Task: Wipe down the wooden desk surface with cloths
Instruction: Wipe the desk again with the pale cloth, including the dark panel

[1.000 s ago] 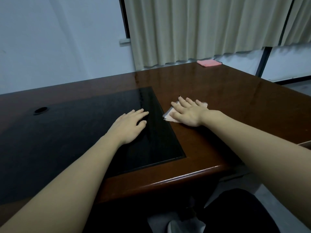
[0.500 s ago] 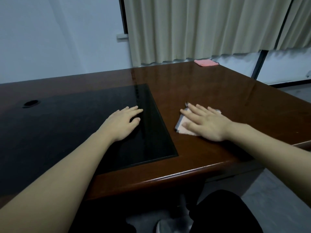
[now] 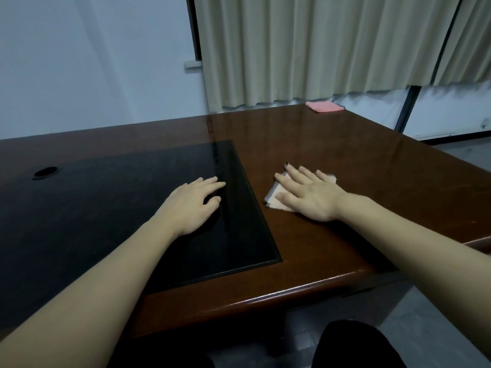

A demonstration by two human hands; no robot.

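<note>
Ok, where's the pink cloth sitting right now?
In the head view, the folded pink cloth lies at the far right corner of the dark wooden desk, just below the beige curtain, well beyond both hands.

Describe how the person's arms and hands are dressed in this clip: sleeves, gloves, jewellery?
Both forearms are bare as far as the frame shows, no sleeves. The left hand and right hand wear no gloves; no watch, bracelet or ring is visible.

Reddish-brown desk [image 3: 332, 144]; black inset panel [image 3: 132, 208]; pale pink cloth [image 3: 276, 199]; pink cloth [image 3: 324, 106]; beige curtain [image 3: 318, 49].
</note>
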